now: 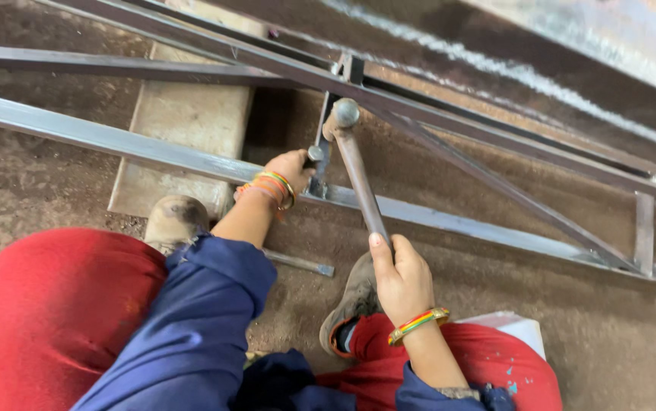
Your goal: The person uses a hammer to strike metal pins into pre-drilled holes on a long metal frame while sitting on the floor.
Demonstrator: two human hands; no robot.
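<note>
The right hand (402, 283) grips the hammer (358, 171) tight, the left hand (288, 171) pinches a small chisel (315, 154); hit it straight

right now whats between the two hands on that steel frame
In the head view, the hammer's handle and a short upright bar of the frame lie between the left hand and right hand.

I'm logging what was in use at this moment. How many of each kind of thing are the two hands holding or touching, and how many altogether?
Hammer, gripped in the right hand: 1
Short metal tool, held by the left hand against the steel frame: 1
Steel frame of welded bars: 1
Total: 3
</note>
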